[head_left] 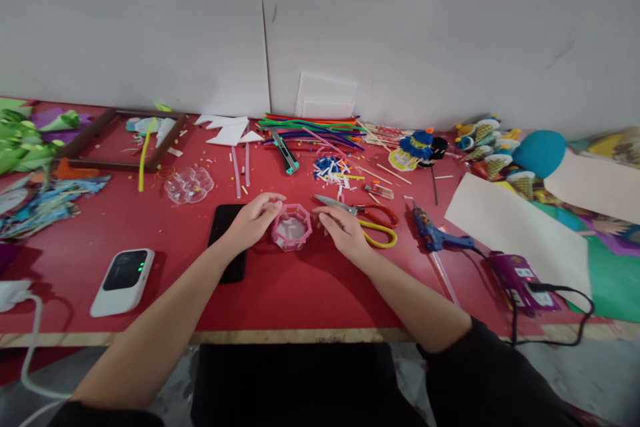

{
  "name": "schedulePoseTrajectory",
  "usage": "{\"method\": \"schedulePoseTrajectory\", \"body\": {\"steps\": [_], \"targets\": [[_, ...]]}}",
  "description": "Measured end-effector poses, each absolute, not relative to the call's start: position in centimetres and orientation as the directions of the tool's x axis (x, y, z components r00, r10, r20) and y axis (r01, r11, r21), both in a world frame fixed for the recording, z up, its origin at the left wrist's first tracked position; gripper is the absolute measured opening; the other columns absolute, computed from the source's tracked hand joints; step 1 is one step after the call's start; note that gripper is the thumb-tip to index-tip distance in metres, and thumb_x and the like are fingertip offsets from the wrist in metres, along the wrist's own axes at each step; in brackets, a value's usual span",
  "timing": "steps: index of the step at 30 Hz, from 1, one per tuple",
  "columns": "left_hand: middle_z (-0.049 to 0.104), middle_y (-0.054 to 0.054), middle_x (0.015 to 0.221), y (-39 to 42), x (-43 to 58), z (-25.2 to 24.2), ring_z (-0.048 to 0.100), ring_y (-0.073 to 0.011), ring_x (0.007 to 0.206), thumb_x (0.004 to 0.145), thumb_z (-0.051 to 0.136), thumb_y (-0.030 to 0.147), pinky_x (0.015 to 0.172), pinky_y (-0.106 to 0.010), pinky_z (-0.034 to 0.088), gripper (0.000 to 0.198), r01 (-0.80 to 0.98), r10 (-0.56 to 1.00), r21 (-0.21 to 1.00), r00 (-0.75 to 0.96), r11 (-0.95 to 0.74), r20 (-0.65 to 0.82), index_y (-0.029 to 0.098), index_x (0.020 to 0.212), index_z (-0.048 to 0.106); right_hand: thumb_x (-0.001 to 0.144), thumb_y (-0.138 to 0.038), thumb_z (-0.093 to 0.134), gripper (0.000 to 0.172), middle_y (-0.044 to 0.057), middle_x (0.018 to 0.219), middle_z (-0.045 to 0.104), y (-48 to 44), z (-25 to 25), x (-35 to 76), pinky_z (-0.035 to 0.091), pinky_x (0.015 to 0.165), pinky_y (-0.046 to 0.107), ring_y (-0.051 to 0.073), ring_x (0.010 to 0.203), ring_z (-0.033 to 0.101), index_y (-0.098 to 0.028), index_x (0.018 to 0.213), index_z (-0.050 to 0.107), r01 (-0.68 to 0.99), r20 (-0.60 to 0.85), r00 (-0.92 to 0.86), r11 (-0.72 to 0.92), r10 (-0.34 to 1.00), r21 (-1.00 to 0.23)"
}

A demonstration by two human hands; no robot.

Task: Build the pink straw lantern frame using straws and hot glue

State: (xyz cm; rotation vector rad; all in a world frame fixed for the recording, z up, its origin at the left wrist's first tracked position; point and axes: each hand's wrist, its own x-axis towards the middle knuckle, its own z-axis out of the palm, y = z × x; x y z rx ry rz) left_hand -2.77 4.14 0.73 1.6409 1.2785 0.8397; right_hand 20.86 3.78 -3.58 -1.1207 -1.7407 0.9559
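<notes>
A small pink octagonal frame with a whitish inside sits on the red table between my hands. My left hand is at its upper left rim, fingers stretched out and thumb close to or touching the edge. Just right of the frame is my right hand, its fingers loosely bent and apart, with a narrow gap to the rim. Scissors with red and yellow handles lie beyond and beside my right hand. Under my left wrist lies a black phone.
A blue glue gun lies at right, wired to a purple box. Behind the frame are a box cutter, coloured pipe cleaners and cut scraps. A clear bead case and a white device are at left.
</notes>
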Motion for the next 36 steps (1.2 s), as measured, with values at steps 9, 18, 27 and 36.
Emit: {"method": "schedulePoseTrajectory", "body": {"steps": [9,18,27,36], "targets": [[0.074,-0.007,0.090,3.8,-2.1,0.7,0.074,-0.0215,0.084,0.085,0.062,0.043,0.080,-0.036,0.056,0.032,0.307,0.970,0.951,0.241,-0.039,-0.038,0.018,0.106,0.060,0.090,-0.061,0.055,0.047,0.003,0.076,0.069,3.8,-3.3,20.6,0.052,0.058,0.027,0.013,0.060,0.061,-0.019,0.107,0.070,0.132,0.094,-0.353,0.149,0.931,-0.980],[0.072,-0.006,0.092,3.6,-1.7,1.0,0.071,-0.0194,0.083,0.083,0.066,0.041,0.078,-0.033,0.057,0.033,0.271,0.961,0.954,0.271,-0.130,0.054,0.019,0.108,0.063,0.086,-0.069,0.056,0.052,-0.001,0.062,0.059,3.4,-2.1,20.9,0.047,0.059,0.026,0.012,0.057,0.052,-0.020,0.069,0.061,0.074,0.098,-0.402,0.139,0.910,-0.987],[0.072,-0.006,0.095,4.0,-2.2,0.8,0.070,-0.0202,0.088,0.081,0.067,0.037,0.084,-0.036,0.056,0.034,0.346,0.957,0.930,0.288,-0.124,0.020,0.018,0.109,0.063,0.086,-0.072,0.052,0.054,-0.002,0.058,0.054,4.0,-2.3,20.9,0.045,0.055,0.027,0.012,0.053,0.051,-0.021,0.067,0.055,0.128,0.058,-0.370,0.113,0.927,-0.985],[0.072,-0.004,0.090,4.0,-2.2,0.6,0.070,-0.0191,0.084,0.079,0.068,0.034,0.083,-0.036,0.056,0.029,0.324,0.968,0.944,0.250,-0.057,-0.027,0.019,0.104,0.065,0.089,-0.069,0.049,0.054,-0.002,0.057,0.053,3.7,-2.1,20.9,0.044,0.055,0.027,0.013,0.054,0.049,-0.021,0.065,0.056,0.197,0.074,-0.339,0.147,0.938,-0.969]]}}
